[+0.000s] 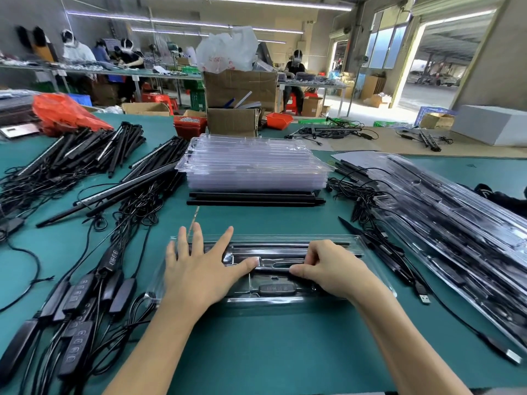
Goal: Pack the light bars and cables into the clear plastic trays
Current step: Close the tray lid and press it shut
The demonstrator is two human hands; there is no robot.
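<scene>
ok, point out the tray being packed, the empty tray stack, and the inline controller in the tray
tray being packed (370, 245): head view, bare right rim.
empty tray stack (253, 169): head view, front side.
inline controller (276, 289): head view, button face.

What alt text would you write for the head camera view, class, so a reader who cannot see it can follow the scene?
A person presses a clear plastic tray holding light bars and a cable controller onto a green table, left hand flat, right hand curled on it. Empty trays are stacked behind, loose light bars lie left, and packed trays lie right.
</scene>
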